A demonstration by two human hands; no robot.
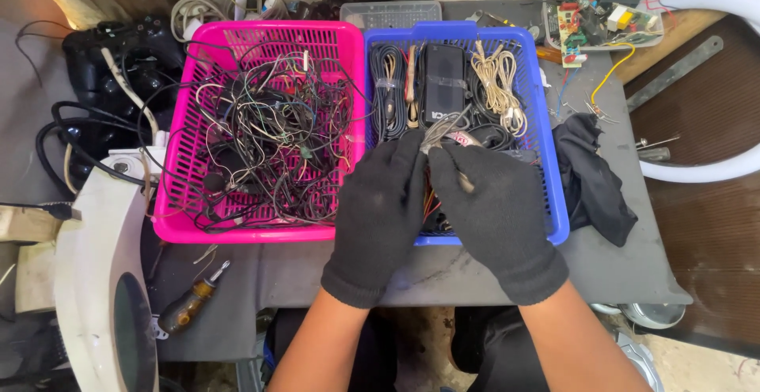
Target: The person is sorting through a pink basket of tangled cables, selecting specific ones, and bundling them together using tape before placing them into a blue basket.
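Both my hands wear black gloves and meet over the front of the blue basket (pixel 556 202). My left hand (pixel 378 214) and my right hand (pixel 495 218) pinch the same small bundle of thin grey wire (pixel 442 132) between their fingertips, held just above the basket. Inside the blue basket lie coiled black cables (pixel 388 83), a black power adapter (pixel 443 83) and a coiled beige cord (pixel 497 83). To its left, the pink basket (pixel 178 194) holds a loose tangle of thin wires (pixel 269 138).
A black cloth (pixel 594 178) lies right of the blue basket. A clear tray of circuit boards (pixel 606 12) sits at the back right. A screwdriver (pixel 190 301) lies at the front left beside a white appliance housing (pixel 95 281). Black cables (pixel 71 138) pile at the left.
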